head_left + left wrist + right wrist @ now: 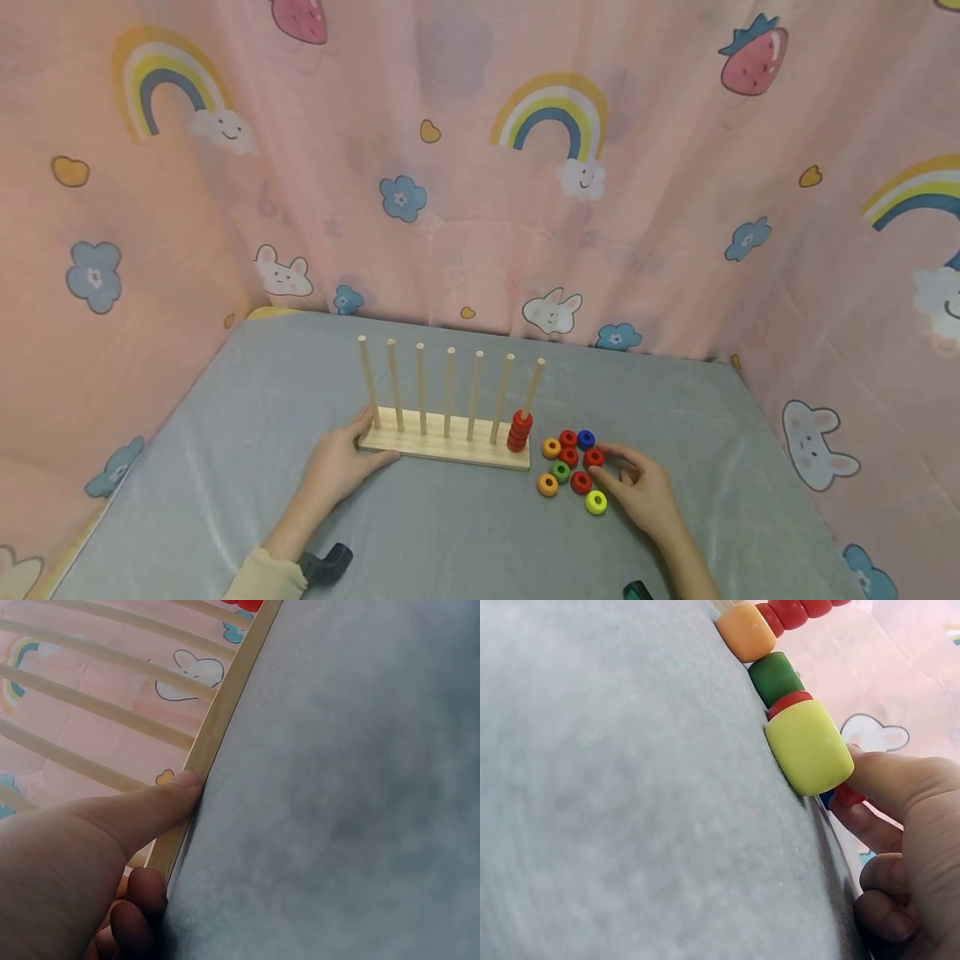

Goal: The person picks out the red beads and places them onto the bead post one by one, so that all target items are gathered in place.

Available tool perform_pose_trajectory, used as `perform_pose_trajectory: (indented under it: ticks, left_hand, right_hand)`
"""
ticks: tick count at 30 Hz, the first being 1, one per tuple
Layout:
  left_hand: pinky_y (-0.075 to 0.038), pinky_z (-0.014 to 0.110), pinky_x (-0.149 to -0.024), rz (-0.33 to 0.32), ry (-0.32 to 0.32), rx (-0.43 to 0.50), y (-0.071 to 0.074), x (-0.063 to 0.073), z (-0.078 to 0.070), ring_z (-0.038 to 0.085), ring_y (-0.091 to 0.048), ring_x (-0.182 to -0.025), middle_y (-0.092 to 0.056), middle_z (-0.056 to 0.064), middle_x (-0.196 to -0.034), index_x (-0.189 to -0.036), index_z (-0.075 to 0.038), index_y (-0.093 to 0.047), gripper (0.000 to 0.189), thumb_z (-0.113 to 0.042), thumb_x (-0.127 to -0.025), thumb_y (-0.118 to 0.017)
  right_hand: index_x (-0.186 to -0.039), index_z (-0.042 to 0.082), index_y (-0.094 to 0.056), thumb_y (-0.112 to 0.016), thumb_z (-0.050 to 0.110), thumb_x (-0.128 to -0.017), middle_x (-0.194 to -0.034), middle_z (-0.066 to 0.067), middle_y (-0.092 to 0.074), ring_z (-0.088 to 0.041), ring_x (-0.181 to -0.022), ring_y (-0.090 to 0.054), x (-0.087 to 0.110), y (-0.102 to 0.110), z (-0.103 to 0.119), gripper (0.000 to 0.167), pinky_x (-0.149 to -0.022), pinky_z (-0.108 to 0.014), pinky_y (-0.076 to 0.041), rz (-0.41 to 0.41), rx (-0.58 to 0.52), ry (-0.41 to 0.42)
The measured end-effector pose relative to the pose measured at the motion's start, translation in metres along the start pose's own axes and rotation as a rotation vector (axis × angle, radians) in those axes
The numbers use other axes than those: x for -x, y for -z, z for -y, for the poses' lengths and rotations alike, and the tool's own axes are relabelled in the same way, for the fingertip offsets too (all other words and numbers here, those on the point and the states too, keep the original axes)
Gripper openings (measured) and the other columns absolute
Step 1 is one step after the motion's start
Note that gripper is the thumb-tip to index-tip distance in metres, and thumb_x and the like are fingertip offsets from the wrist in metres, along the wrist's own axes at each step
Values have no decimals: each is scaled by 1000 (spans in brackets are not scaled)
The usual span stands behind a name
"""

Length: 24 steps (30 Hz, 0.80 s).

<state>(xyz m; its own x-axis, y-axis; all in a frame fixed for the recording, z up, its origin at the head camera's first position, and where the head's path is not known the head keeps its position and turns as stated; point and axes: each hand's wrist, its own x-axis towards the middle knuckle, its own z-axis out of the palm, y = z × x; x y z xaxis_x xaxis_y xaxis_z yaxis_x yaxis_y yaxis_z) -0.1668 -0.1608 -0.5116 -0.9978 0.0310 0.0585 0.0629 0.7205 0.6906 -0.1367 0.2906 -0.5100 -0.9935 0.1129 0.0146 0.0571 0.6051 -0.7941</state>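
Note:
A pale wooden peg rack (450, 448) with several upright rods stands on the table. Several red beads (519, 433) are stacked on its rightmost rod. At the rack's left end my left hand (341, 462) grips the base, thumb along the front edge, as the left wrist view also shows. My right hand (641, 492) pinches a red bead (594, 457) between thumb and forefinger, at the right side of a loose group of beads. That bead is mostly hidden behind the yellow bead (810, 748) in the right wrist view.
Around the pinched bead lie a blue bead (586, 439), a green bead (560, 472), orange beads (547, 485) and other red beads (581, 482). Grey cloth covers the table (465, 533). A pink patterned curtain (465, 250) hangs behind and at both sides.

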Motion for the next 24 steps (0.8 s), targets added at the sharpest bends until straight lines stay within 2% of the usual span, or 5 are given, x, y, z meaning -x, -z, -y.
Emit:
perform_pose_trajectory:
  ticks: [7,14,20,23,24]
  left_hand:
    - [-47,57,-114,0,3,10,-1,0,0,43,-48,-146,-47,19,-161,-155,4,-50,90,-39,-86,-90]
    - [-46,57,-114,-1,-9,6,-1,0,0,43,-48,-146,-47,20,-161,-155,4,-49,90,-39,-86,-89]
    - [-46,57,-114,-3,-8,9,-1,-1,1,43,-48,-146,-47,20,-161,-155,4,-49,90,-39,-86,-90]
    - [-46,58,-114,-5,-6,14,-1,-1,1,43,-48,-146,-47,19,-161,-155,4,-50,91,-39,-86,-90]
    - [-46,58,-114,-6,-5,14,-1,-1,1,43,-48,-146,-47,19,-161,-155,4,-50,91,-39,-86,-90]
  right_hand:
    - [-126,7,-77,-86,29,-91,-104,-13,-74,-5,-43,-28,1,0,0,42,-41,-24,-31,-13,-19,27]
    - [-126,7,-77,-86,26,-92,-114,-17,-77,-3,-42,-26,2,2,2,40,-39,-23,-30,-36,-59,58]
    - [-126,8,-77,-86,27,-92,-77,-9,-68,-1,-41,-26,3,5,7,40,-37,-23,-29,-51,-77,62]
    - [-127,7,-77,-85,25,-93,-84,-9,-71,-2,-40,-27,4,7,9,39,-37,-24,-31,-61,-86,67]
    - [-127,7,-77,-85,25,-93,-80,-11,-70,-2,-39,-28,4,7,9,39,-36,-24,-31,-65,-92,70]
